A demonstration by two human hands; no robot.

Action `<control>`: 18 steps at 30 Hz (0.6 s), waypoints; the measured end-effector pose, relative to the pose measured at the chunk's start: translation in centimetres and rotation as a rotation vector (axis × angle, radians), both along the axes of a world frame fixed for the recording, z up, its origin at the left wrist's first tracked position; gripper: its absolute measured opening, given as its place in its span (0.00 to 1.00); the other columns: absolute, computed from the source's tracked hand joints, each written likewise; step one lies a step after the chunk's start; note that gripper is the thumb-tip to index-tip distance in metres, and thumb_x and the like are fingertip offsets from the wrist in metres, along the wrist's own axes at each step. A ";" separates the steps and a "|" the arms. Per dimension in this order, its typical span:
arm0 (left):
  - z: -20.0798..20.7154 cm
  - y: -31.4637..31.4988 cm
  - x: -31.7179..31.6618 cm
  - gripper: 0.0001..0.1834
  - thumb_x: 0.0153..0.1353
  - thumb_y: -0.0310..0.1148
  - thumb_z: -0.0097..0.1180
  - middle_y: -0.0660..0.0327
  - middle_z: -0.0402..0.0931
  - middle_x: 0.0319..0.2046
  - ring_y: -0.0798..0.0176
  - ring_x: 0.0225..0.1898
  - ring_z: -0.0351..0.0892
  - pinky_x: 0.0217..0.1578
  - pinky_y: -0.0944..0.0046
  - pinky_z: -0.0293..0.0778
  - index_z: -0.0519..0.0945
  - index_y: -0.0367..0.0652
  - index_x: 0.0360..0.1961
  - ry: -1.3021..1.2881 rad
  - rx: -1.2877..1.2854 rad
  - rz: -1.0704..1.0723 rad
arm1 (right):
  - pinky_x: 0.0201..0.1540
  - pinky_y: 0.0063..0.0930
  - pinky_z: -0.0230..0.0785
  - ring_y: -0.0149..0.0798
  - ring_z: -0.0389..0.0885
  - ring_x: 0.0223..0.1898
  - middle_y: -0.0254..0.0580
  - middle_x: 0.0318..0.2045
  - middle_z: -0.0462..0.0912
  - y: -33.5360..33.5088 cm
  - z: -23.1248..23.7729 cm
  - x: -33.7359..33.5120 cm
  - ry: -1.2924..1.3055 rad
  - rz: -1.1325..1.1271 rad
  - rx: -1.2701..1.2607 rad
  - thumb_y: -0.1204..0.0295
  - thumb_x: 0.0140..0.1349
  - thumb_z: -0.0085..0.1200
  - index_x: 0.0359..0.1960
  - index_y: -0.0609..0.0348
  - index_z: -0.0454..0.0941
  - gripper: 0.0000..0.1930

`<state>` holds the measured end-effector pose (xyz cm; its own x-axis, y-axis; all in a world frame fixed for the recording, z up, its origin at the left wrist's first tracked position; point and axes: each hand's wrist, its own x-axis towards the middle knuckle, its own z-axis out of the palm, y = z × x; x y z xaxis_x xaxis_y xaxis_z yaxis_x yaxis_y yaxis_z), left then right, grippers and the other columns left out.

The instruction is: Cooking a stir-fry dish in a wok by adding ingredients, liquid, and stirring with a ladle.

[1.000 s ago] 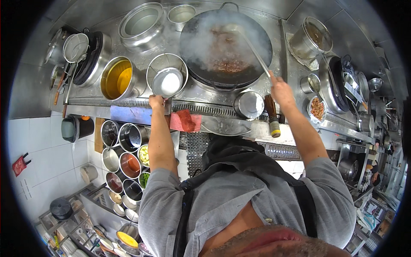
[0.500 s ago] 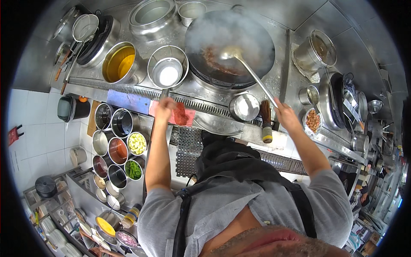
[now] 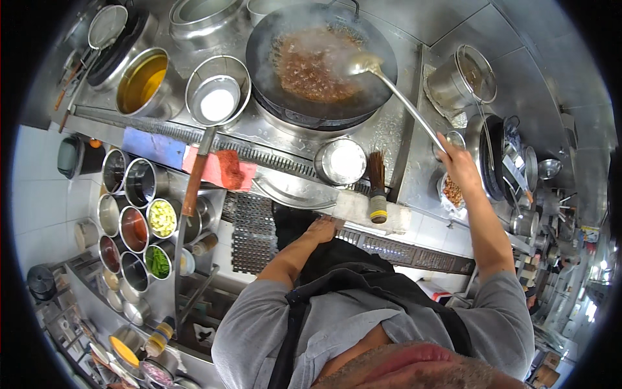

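Note:
My right hand (image 3: 461,162) is closed around the long metal handle of a ladle (image 3: 364,63). The ladle's bowl is over the right side of a large black wok (image 3: 259,61), at the edge of a bubbling, reddish-brown sauce (image 3: 317,68) that gives off steam. Low in front of the counter's edge, my left hand (image 3: 320,229) lies against the black apron (image 3: 343,266), its fingers stretched out and nothing seen in it. To the left of the wok, a wooden-handled dipper (image 3: 217,104) sits in a round wire strainer (image 3: 243,81), its handle sticking out past the counter's front edge.
A pot of yellow oil (image 3: 146,81) stands left of the strainer. In front of the wok are a steel bowl (image 3: 341,161) and a bristle brush (image 3: 377,188). A red cloth (image 3: 230,170) lies at the edge. Several ingredient tins (image 3: 162,218) fill the left side.
My left hand has let go of the dipper's handle and moved down to the apron. The wok now holds bubbling sauce, with less steam. The view has shifted, and the ladle stays in my right hand.

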<state>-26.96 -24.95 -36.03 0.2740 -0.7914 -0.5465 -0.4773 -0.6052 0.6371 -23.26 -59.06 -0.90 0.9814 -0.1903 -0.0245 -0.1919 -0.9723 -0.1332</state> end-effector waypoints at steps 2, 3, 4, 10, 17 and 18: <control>-0.6 -0.2 -0.6 0.28 0.58 0.32 0.45 0.47 0.62 0.63 0.45 0.67 0.56 0.65 0.45 0.54 0.65 0.36 0.61 -0.030 -0.005 -0.008 | 0.36 0.46 0.69 0.59 0.79 0.32 0.58 0.31 0.80 -0.3 1.3 -1.8 0.031 0.072 0.024 0.70 0.59 0.57 0.60 0.50 0.70 0.25; -0.9 -0.1 -0.9 0.28 0.58 0.32 0.45 0.48 0.63 0.62 0.47 0.67 0.56 0.66 0.46 0.53 0.66 0.37 0.61 -0.069 0.003 -0.017 | 0.36 0.46 0.69 0.58 0.79 0.32 0.58 0.31 0.80 0.2 2.0 -2.3 0.074 0.083 0.040 0.70 0.59 0.57 0.60 0.50 0.70 0.25; -2.1 -0.3 -1.3 0.24 0.58 0.33 0.46 0.52 0.65 0.62 0.48 0.67 0.57 0.66 0.45 0.51 0.73 0.45 0.57 -0.110 0.008 0.003 | 0.36 0.46 0.69 0.58 0.79 0.32 0.58 0.31 0.80 0.9 1.8 -2.3 0.078 0.092 0.040 0.70 0.59 0.57 0.60 0.50 0.70 0.25; -1.7 -2.8 -0.7 0.19 0.56 0.34 0.45 0.49 0.77 0.48 0.49 0.52 0.76 0.53 0.50 0.69 0.81 0.52 0.47 -0.044 -0.008 0.041 | 0.46 0.47 0.70 0.60 0.78 0.41 0.60 0.39 0.79 8.1 -4.0 1.9 0.131 0.072 0.236 0.66 0.65 0.49 0.64 0.47 0.62 0.25; 21.7 -0.4 10.5 0.13 0.55 0.34 0.56 0.52 0.82 0.26 0.61 0.27 0.83 0.28 0.62 0.79 0.83 0.33 0.33 0.663 -0.222 0.472 | 0.46 0.51 0.69 0.63 0.77 0.41 0.60 0.37 0.80 6.5 -8.6 8.1 -0.058 -0.148 0.221 0.64 0.65 0.47 0.64 0.47 0.62 0.25; 21.6 -0.2 13.0 0.15 0.56 0.36 0.53 0.49 0.82 0.28 0.55 0.26 0.83 0.31 0.59 0.78 0.82 0.33 0.30 0.365 -0.420 0.555 | 0.44 0.52 0.68 0.63 0.78 0.38 0.60 0.35 0.80 5.5 -8.4 7.9 -0.095 -0.151 0.183 0.64 0.64 0.49 0.64 0.47 0.63 0.25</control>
